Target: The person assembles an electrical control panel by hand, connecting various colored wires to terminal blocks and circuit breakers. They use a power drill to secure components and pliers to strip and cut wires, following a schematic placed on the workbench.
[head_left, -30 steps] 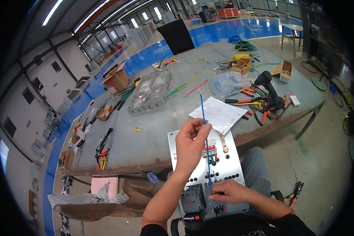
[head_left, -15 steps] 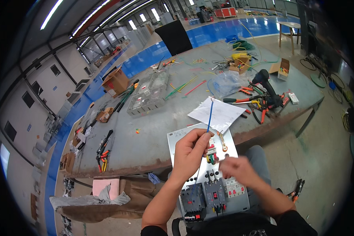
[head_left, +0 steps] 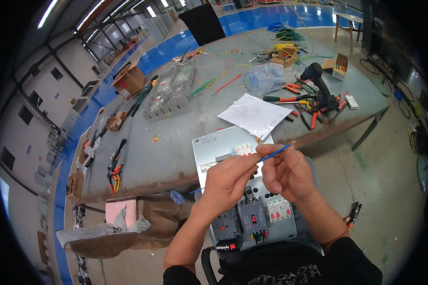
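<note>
A blue wire [head_left: 274,153] with a bare copper end slants up to the right above my lap. My left hand [head_left: 226,180] is closed in a pinch around its insulated part. At the copper end, my right hand [head_left: 290,173] has its thumb and curled fingers closed against the wire. Beneath both hands a pale metal mounting plate [head_left: 206,145] rests on my lap against the table edge. It carries a black contactor [head_left: 227,224], a dark grey circuit breaker [head_left: 253,216] and a row of white breakers with red switches [head_left: 278,210]. My hands hide the plate's middle.
A printed paper sheet [head_left: 254,114] overlaps the plate's far end on the metal table [head_left: 176,147]. Pliers [head_left: 314,111] and a black power drill [head_left: 318,83] lie to the right. Farther left are a clear parts box [head_left: 169,95] and cutters [head_left: 115,166].
The blue wire has tipped from upright to slanting right. My right hand has risen from over the plate to the wire's copper end. The view has shifted slightly.
</note>
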Action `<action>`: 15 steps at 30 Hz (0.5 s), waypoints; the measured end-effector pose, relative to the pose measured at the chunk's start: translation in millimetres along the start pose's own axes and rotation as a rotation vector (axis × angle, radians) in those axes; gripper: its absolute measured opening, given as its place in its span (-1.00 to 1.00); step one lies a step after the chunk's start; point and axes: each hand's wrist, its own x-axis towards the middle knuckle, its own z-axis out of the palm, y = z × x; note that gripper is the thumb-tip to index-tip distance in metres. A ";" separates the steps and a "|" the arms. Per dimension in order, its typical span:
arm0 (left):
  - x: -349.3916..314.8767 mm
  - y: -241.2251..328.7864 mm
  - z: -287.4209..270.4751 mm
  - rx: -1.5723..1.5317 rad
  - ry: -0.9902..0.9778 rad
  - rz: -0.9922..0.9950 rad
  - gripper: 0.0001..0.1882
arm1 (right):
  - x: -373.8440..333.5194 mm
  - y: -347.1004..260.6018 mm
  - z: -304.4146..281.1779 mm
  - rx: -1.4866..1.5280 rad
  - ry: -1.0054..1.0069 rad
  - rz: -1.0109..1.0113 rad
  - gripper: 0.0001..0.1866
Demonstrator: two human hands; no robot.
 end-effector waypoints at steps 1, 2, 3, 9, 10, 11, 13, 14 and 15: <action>-1.7 -2.0 1.7 0.008 0.005 0.010 -0.61 | -1.9 1.4 -0.4 0.000 0.004 -0.027 -0.36; -2.6 -3.8 3.0 0.023 0.007 0.033 -0.58 | -3.4 1.0 0.4 0.028 0.010 -0.026 -0.37; -3.0 -6.0 3.5 0.038 0.008 0.056 -0.56 | -5.2 0.6 2.0 0.036 0.020 -0.029 -0.38; 0.2 -14.3 5.4 0.172 0.016 0.216 -0.46 | -17.5 1.7 1.8 0.081 0.054 -0.010 -0.42; 1.2 -16.6 -0.3 0.208 0.011 0.250 -0.48 | -21.0 1.5 1.8 0.077 0.045 0.013 -0.42; 1.1 -18.7 -3.1 0.239 0.003 0.285 -0.50 | -24.7 0.5 0.4 0.071 0.040 0.033 -0.43; 1.1 -13.7 -6.8 0.300 -0.028 0.318 -0.52 | -31.3 -4.3 -1.9 0.050 0.031 0.092 -0.43; 1.3 -14.8 -9.0 0.308 -0.044 0.343 -0.52 | -34.0 -5.3 -1.9 0.045 0.023 0.122 -0.43; 0.8 -15.4 -10.1 0.317 -0.059 0.368 -0.53 | -35.7 -5.8 -1.4 0.049 0.026 0.139 -0.44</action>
